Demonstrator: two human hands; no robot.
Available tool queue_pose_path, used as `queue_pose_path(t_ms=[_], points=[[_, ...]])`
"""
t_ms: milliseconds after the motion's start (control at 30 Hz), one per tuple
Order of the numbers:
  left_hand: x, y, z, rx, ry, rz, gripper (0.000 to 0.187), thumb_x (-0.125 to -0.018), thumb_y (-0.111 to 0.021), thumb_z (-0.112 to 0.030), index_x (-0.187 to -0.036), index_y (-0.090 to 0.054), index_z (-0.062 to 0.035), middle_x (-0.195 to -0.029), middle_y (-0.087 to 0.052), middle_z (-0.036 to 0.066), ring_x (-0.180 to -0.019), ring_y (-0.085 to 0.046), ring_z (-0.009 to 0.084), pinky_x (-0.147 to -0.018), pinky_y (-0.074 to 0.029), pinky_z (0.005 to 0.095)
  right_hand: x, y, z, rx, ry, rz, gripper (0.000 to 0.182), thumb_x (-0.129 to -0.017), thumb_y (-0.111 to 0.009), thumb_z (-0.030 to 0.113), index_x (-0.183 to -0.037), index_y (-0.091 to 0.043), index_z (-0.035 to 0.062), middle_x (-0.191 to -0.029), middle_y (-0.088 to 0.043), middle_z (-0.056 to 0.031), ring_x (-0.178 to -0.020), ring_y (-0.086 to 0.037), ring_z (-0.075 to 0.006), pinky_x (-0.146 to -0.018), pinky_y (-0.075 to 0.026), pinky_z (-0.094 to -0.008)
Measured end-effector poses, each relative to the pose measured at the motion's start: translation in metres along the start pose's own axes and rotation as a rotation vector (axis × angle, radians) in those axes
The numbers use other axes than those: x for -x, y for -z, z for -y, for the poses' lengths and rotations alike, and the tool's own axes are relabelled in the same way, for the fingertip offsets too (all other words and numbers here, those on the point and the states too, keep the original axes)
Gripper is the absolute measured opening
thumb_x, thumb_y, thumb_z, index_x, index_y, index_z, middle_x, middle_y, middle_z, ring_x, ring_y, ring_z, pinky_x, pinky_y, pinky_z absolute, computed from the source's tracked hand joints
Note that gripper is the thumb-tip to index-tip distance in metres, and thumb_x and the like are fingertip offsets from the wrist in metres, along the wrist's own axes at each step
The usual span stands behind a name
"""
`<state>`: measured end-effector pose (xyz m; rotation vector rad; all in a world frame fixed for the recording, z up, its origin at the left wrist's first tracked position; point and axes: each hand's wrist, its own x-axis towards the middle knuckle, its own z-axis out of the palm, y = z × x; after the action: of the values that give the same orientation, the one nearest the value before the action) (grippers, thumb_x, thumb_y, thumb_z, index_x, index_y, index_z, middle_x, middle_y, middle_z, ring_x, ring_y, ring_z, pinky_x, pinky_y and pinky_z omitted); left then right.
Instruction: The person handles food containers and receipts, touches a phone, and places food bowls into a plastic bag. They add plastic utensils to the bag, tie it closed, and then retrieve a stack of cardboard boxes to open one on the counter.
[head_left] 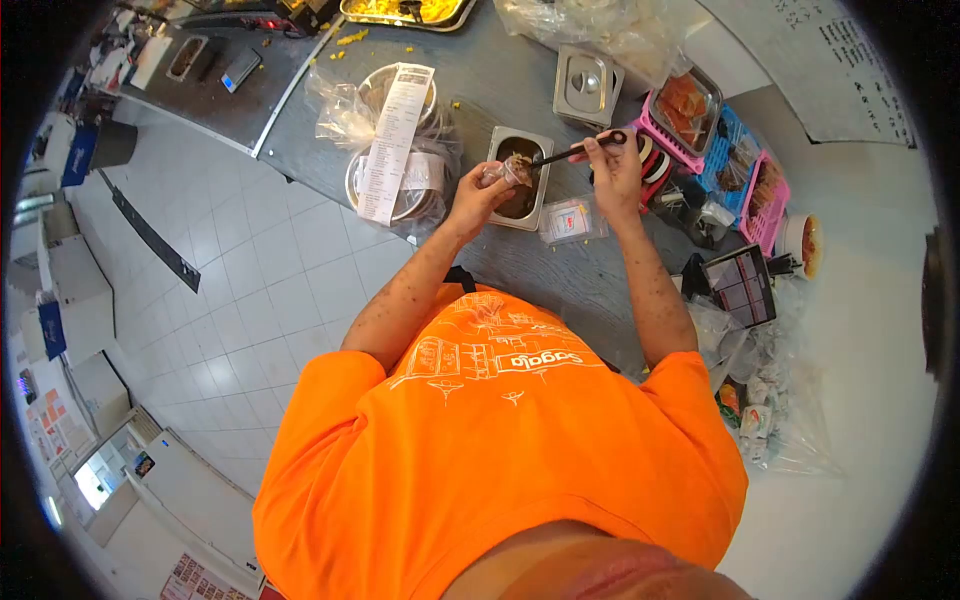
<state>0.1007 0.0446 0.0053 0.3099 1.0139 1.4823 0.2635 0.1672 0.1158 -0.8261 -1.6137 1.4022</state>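
My left hand (472,202) is closed around a small clear plastic cup (507,173), tilted over the near side of a steel food pan (545,185). Dark brown sauce (515,205) lies inside the pan. From the right, my right hand (615,178) grips the handle of a black spoon (580,151) near its holed end. The spoon's other end is right at the cup's mouth, where some brown food shows. Below the right hand, a small clear packet with a red and blue label (572,221) lies on the grey counter (480,90).
Two round containers in plastic wrap (355,185) stand left, under a long paper receipt (398,130). Behind the pan is a lidded steel pan (585,88). Pink and blue baskets (728,165) line the right, near a dark tablet-like panel (742,285). A tray of yellow food (440,22) sits at the back.
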Motion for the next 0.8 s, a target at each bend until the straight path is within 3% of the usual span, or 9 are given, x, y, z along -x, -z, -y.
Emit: queue_pose_path(t_ms=[200,433,600,800], points=[[0.007,-0.004,0.01,0.22,0.07,-0.028,0.016,-0.09,-0.06,-0.015,-0.104,-0.054,-0.0097,-0.108,-0.06,0.003,-0.106,-0.056,0.014,-0.089,-0.047,0.0314,0.013,-0.011,0.021,0.31,0.278,0.034,0.011,-0.09,-0.056,0.004,-0.092,-0.046,-0.001,-0.08,-0.066,-0.0134,-0.075,-0.068,-0.0183,-0.066,-0.053,-0.0289],[0.005,-0.005,0.008,0.336,0.085,-0.005,0.017,-0.091,-0.058,-0.016,-0.107,-0.054,-0.0103,-0.108,-0.058,0.004,-0.103,-0.057,0.0145,-0.087,-0.049,0.0312,0.02,-0.009,0.017,0.156,0.255,-0.05,0.012,-0.089,-0.056,0.0,-0.094,-0.045,-0.0014,-0.084,-0.066,-0.015,-0.076,-0.067,-0.0186,-0.068,-0.053,-0.0286],[0.001,-0.001,0.014,0.434,0.131,0.08,0.018,-0.092,-0.057,-0.017,-0.108,-0.053,-0.011,-0.105,-0.06,0.002,-0.101,-0.058,0.013,-0.087,-0.049,0.0309,0.024,-0.008,0.03,0.138,0.431,-0.059,0.014,-0.088,-0.057,-0.002,-0.095,-0.045,-0.0014,-0.085,-0.063,-0.0158,-0.077,-0.066,-0.0193,-0.068,-0.054,-0.029],[0.003,-0.008,0.005,0.439,0.139,0.09,0.018,-0.09,-0.059,-0.016,-0.107,-0.054,-0.0121,-0.106,-0.061,0.002,-0.099,-0.058,0.0116,-0.085,-0.049,0.0294,0.03,-0.008,0.021,0.139,0.332,-0.072,0.013,-0.089,-0.056,0.0,-0.096,-0.044,-0.0019,-0.085,-0.063,-0.0165,-0.076,-0.066,-0.0196,-0.068,-0.054,-0.0293]])
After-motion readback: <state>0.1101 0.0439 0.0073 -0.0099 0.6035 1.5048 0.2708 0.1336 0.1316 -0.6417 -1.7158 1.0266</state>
